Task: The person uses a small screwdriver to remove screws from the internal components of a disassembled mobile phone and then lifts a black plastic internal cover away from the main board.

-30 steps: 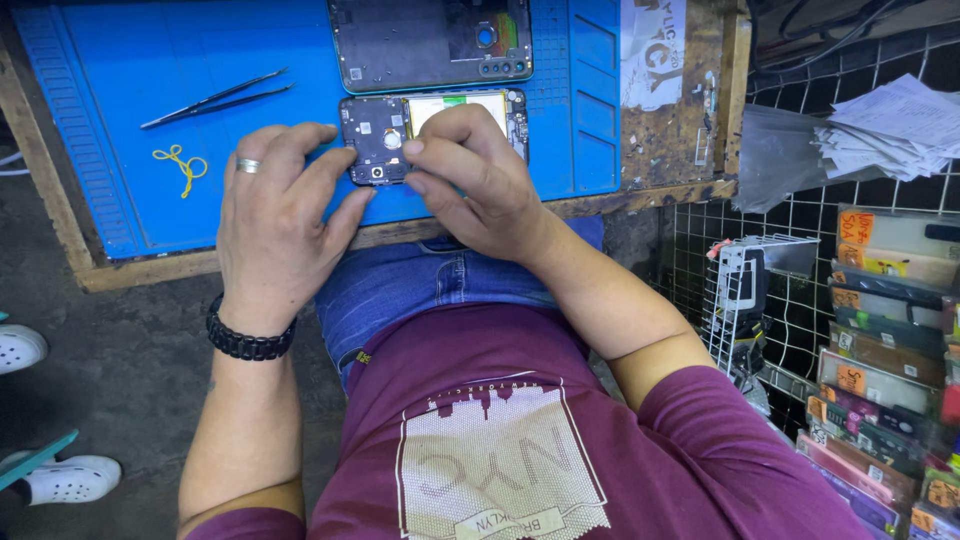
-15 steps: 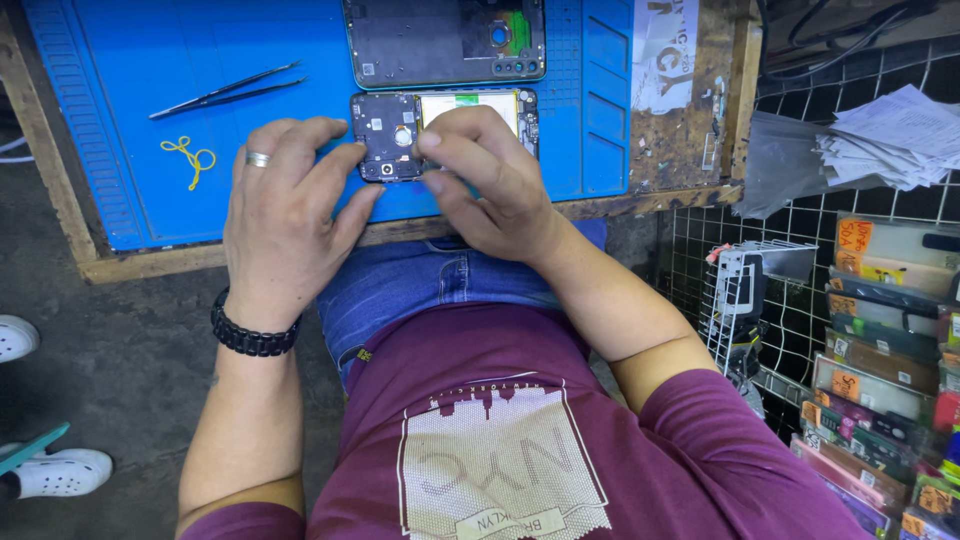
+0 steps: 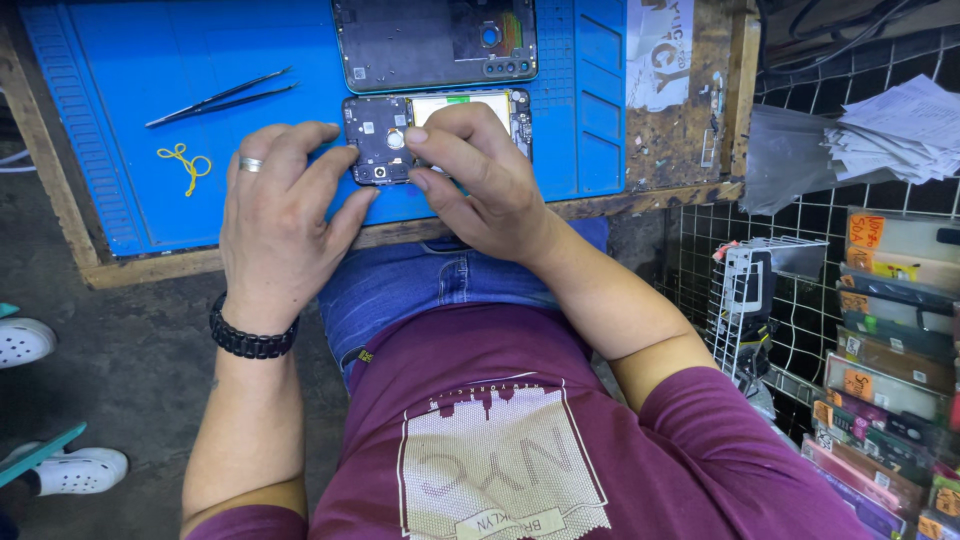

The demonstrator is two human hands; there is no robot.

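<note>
Nearest the camera, the person's maroon printed T-shirt and blue jeans are filling the bottom of the view, with the lap sitting right up against the worn wooden desk edge. Open room is lying to the left over the dark floor, where white clogs are resting; to the right a wire rack of packaged phone cases is crowding in close.

The left hand, wearing a silver ring and a black bead bracelet, is lying flat on the blue silicone work mat, fingers spread fairly wide, tips touching the left end of the opened dark smartphone with its bare circuit board and white battery. The right hand is curling over the phone's middle, fingers drawn narrow, thumb and forefinger pressing down on the board; whether they are pinching any small part, I cannot tell. The phone is lying near the mat's front edge, just beyond the lap.

Compared with half a second ago, both hands are staying on the phone, with the grip barely changing.

Farther out, black slim metal tweezers and a yellow looped wire scrap are sitting on the mat, well apart from the hands, and a dark detached phone back housing is lying just beyond the phone. A stack of white papers is resting far right.
</note>
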